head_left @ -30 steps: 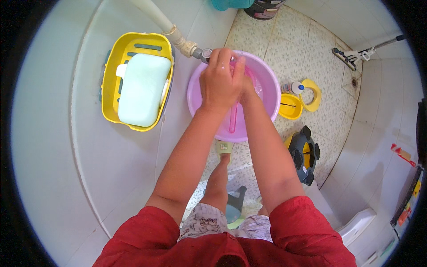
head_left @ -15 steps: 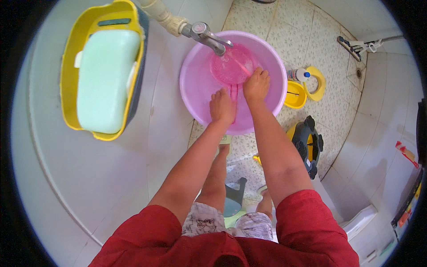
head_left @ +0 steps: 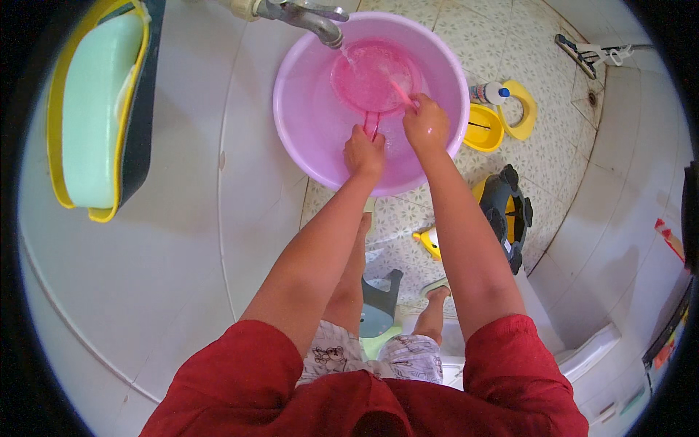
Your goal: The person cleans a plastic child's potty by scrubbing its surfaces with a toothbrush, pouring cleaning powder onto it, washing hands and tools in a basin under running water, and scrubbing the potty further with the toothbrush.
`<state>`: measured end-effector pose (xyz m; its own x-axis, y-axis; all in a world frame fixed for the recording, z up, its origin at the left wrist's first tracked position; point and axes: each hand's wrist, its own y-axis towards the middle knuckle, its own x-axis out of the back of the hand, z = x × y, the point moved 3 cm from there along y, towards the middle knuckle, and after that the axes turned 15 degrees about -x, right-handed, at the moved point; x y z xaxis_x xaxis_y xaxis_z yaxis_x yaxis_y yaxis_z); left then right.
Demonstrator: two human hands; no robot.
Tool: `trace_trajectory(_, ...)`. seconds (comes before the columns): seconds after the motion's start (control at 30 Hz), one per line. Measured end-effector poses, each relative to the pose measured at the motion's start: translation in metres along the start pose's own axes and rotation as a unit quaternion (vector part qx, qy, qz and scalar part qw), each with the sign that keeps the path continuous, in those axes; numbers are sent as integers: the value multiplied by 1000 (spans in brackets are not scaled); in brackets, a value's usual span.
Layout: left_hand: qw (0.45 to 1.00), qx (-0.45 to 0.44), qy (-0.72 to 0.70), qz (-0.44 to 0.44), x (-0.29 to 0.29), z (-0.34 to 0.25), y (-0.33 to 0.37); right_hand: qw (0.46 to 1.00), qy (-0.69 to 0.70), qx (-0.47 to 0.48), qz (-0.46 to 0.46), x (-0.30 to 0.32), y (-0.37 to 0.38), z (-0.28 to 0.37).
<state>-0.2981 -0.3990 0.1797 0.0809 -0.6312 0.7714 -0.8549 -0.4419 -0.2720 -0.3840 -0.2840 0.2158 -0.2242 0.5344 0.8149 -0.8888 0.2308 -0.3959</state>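
Inside a large pink-purple basin (head_left: 302,120) sits a round, bright pink water scoop (head_left: 375,80). My left hand (head_left: 364,153) is closed around the scoop's handle, on the near side of the basin. A thin stream of water falls from the metal tap (head_left: 313,20) into the scoop. In my right hand (head_left: 426,125), at the basin's right side, is a slim pink stick-like handle (head_left: 400,93) reaching into the scoop. Its far end is blurred against the wet pink bowl, so I cannot tell its kind.
A yellow rack with a pale green lid (head_left: 95,109) hangs at the left wall. Right of the basin are a blue-capped bottle (head_left: 491,93), a yellow tub (head_left: 484,127) and a yellow ring (head_left: 519,109). A dark grey-and-yellow seat-like object (head_left: 510,218) and a grey stool (head_left: 378,302) stand nearer.
The view has shifted, so basin and tap appear higher and further left. My left fingers, looser before, now wrap the scoop's handle. The right hand's stick shows more plainly, and the water stream is visible.
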Motion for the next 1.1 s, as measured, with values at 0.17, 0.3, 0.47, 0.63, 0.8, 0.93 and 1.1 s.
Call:
trace_trajectory(0.17,996,-82,-7,23,51,-24,-32,992,78,55,-77,67,-36,-18)
trace_trajectory(0.3,989,-120,-2,87,90,-51,-72,955,242,99,-141,134,-84,-35)
trace_trajectory(0.47,983,-157,-34,90,110,-72,-137,966,211,98,-112,178,-148,-89)
trace_trajectory(0.63,969,-136,-17,204,96,-56,-210,973,228,38,3,184,-217,-160)
trace_trajectory(0.8,957,-163,7,239,62,-15,-268,978,181,-37,102,165,-266,-231)
trace_trajectory(0.93,927,-240,31,287,3,39,-278,986,101,-55,119,99,-279,-298)
trace_trajectory(1.1,891,-297,66,337,-91,113,-235,980,26,-88,177,-6,-256,-345)
